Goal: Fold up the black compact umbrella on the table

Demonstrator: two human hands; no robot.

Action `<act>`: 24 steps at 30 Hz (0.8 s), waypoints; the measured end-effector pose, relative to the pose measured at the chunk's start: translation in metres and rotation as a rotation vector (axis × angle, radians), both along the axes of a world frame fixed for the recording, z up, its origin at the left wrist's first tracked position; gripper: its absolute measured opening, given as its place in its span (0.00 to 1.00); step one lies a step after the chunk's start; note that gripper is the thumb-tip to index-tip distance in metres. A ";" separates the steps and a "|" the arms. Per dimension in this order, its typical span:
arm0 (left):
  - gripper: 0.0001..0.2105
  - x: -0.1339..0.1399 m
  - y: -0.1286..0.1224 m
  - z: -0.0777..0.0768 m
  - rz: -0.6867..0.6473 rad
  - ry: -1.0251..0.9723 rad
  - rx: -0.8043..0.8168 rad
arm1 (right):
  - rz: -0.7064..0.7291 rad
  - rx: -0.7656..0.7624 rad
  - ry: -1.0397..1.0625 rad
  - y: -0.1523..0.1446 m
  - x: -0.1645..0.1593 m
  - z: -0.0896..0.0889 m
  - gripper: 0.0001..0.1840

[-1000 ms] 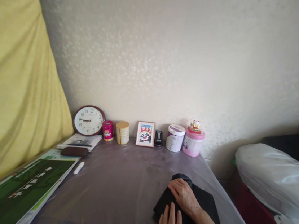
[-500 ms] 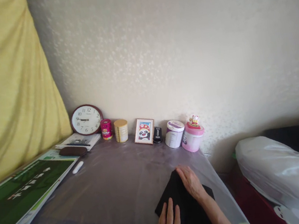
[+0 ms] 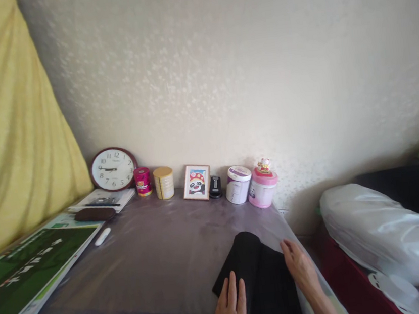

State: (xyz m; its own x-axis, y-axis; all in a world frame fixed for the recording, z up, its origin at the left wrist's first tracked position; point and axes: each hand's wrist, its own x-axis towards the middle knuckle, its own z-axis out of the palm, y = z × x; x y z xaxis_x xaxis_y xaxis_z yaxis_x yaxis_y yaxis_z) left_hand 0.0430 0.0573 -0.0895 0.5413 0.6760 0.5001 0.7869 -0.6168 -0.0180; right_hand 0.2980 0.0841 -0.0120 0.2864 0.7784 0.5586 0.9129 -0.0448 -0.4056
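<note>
A black piece of folded cloth (image 3: 272,281) lies on the table near its front right edge, with a rounded fold rising at its upper left. My left hand (image 3: 230,307) rests flat on the cloth's left part, fingers stretched and a little apart. At the cloth's upper right corner is my right hand (image 3: 299,265), its fingers curled together against the edge. The fingertips there are partly hidden, but they seem to grip the cloth. The lower end of the cloth runs out of view.
Along the wall stand a clock (image 3: 113,168), a magenta tin (image 3: 143,181), a yellow-lidded container (image 3: 164,184), a framed panda picture (image 3: 196,182), a white tub (image 3: 238,186) and a pink tub (image 3: 262,191). Green boards (image 3: 36,270) lie left. A white plastic bag (image 3: 382,230) sits beyond the right edge.
My right hand has moved from the top fold of the cloth to its right edge. The upper fold has loosened into a rounded shape. My left hand stays on the cloth.
</note>
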 end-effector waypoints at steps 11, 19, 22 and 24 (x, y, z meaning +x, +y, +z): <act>0.41 -0.004 -0.003 0.013 -0.062 0.013 -0.254 | -0.040 -0.239 0.627 -0.058 -0.039 0.017 0.22; 0.41 -0.003 -0.004 0.012 -0.031 -0.006 -0.320 | 0.266 -0.296 0.988 -0.056 -0.071 0.047 0.22; 0.38 -0.004 -0.002 0.009 -0.061 -0.023 -0.341 | 0.353 -0.285 1.114 -0.046 -0.088 0.058 0.22; 0.37 -0.004 -0.001 0.007 -0.077 -0.029 -0.358 | 0.388 -0.271 1.161 -0.038 -0.099 0.063 0.21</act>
